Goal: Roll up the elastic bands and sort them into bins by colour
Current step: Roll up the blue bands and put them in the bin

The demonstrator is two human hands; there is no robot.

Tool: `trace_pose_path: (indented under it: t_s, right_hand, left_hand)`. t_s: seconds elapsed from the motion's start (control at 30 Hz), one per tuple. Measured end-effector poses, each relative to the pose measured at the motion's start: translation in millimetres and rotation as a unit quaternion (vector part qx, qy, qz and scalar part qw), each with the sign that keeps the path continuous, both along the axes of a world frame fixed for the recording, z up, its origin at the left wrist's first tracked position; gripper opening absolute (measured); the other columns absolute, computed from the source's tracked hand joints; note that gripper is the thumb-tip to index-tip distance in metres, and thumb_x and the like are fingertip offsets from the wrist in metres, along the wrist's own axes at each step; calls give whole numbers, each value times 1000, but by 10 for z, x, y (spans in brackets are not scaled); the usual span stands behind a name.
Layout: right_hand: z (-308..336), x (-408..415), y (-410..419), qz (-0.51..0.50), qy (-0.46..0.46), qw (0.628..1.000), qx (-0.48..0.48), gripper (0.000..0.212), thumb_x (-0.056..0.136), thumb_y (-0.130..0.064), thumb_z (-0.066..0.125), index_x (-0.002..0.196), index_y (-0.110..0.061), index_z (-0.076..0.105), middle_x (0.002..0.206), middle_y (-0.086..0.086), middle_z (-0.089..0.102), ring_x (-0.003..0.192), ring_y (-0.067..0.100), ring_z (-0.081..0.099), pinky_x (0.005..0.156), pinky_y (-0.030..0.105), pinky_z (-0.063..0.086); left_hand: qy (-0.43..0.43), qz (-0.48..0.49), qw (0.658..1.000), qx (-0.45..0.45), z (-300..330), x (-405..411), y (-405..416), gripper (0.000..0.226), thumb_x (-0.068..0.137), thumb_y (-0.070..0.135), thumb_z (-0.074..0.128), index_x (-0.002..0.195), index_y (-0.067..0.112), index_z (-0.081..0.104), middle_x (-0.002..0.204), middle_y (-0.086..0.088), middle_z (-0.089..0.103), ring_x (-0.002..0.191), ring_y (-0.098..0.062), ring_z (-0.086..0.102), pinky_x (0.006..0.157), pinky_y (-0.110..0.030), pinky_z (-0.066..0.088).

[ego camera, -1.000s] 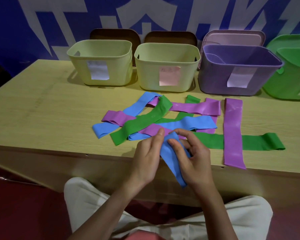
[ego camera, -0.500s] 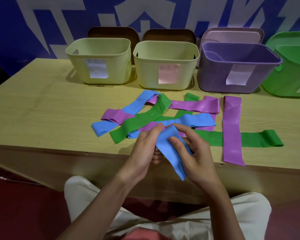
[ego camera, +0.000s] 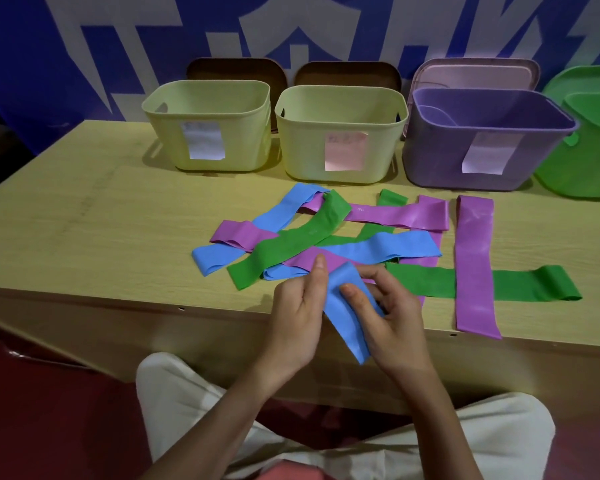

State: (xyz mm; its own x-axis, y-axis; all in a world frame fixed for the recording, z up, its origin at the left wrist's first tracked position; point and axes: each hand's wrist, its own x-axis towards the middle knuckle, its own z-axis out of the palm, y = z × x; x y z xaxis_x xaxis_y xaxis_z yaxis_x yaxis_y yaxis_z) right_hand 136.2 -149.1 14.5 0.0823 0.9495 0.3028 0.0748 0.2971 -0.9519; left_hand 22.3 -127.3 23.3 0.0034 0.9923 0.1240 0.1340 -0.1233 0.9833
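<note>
Two hands hold one blue band (ego camera: 345, 313) over the near edge of the table (ego camera: 84, 216), just in front of the heap of bands (ego camera: 326, 237). The left hand (ego camera: 297, 320) has its grip closed on the band's upper left edge; the right hand (ego camera: 395, 320) presses a thumb on its face, fingers behind. Beyond the heap stand two yellow bins (ego camera: 208, 126), a purple bin (ego camera: 440, 161) and a green bin (ego camera: 568, 168).

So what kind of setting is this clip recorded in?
Probably a staged indoor sorting station rather than a home: a plain wooden table against a blue printed backdrop, with a row of paper-labelled bins, such as the purple bin, behind the loose elastic bands.
</note>
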Motion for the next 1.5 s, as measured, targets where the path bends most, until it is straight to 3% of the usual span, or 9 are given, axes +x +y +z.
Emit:
trace_pose_path:
  t_s: [0.13, 0.3, 0.5, 0.6, 0.73, 0.97, 1.2, 1.4, 1.5]
  right_hand:
    - [13, 6, -6, -12, -23, 999, 26, 32, 89, -23, 65, 121, -22, 59, 52, 2, 50, 49, 1, 38, 49, 13, 31]
    - [30, -3, 15, -64, -42, 996, 39, 15, 79, -39, 61, 93, -34, 60, 66, 15, 55, 54, 6, 46, 50, 20, 38]
    - [52, 71, 32, -76, -29, 996, 24, 16, 77, -38, 66, 85, -25, 62, 69, 4, 62, 60, 4, 55, 53, 21, 43]
    - [61, 92, 54, -56, -11, 998, 18, 7, 80, -22, 67, 85, -25, 63, 70, -14, 66, 63, -3, 59, 57, 13, 44]
    - [48, 76, 63, -29, -3, 1000, -2, 11, 85, -27, 62, 97, -26, 63, 75, 1, 67, 68, 8, 61, 59, 22, 47]
    - [116, 172, 59, 10, -64, 998, 11, 12, 90, -26, 57, 100, -19, 57, 45, -15, 44, 42, -2, 38, 46, 8, 26]
    - [115, 148, 72, -49, -92, 994, 28, 9, 86, -25, 61, 79, -22, 56, 48, -11, 42, 45, 1, 32, 46, 12, 24]
    - [111, 111, 53, -71, -65, 995, 29, 17, 84, -22, 64, 73, -15, 53, 47, -15, 44, 45, 0, 36, 47, 10, 26]
    - [96, 101, 73, -75, -55, 995, 26, 22, 83, -27, 66, 74, -11, 54, 50, -11, 43, 48, 1, 34, 47, 14, 28]
  left_hand:
    - [-97, -24, 979, -178, 116, 18, -23, 45, 99, 37, 42, 59, 19, 34, 45, 0, 28, 37, -11, 26, 40, -17, 20]
    - [-146, -108, 948, -260, 172, -20, 11, 47, 98, 32, 41, 53, 24, 29, 44, 8, 17, 37, -6, 11, 41, -16, 9]
    - [-23, -44, 992, -112, 98, 26, 20, 61, 88, 60, 42, 65, 4, 43, 51, 0, 31, 46, -11, 32, 44, -22, 24]
    - [20, -36, 999, 30, -1, 42, -2, 50, 91, 58, 39, 58, 20, 40, 49, 9, 32, 49, -8, 31, 47, -35, 25]
    - [40, -1, 997, 69, -13, 70, 34, 48, 92, 52, 32, 63, 15, 40, 51, -6, 34, 52, -12, 35, 50, -45, 32]
    - [-74, -35, 990, -117, 154, 100, 63, 47, 102, 32, 36, 57, 19, 30, 43, 7, 23, 35, -6, 21, 37, -16, 16]
    - [-162, -135, 931, -298, 222, 16, 93, 49, 98, 26, 36, 52, 25, 22, 44, 8, 11, 35, -6, 7, 41, -14, 8]
    - [-31, -52, 985, -160, 163, 52, 68, 47, 97, 50, 37, 60, 21, 33, 44, 10, 28, 39, -7, 26, 41, -20, 22]
    - [-12, -35, 999, -36, 71, 60, 49, 57, 90, 63, 41, 63, 12, 43, 56, 4, 39, 56, -10, 37, 54, -39, 31]
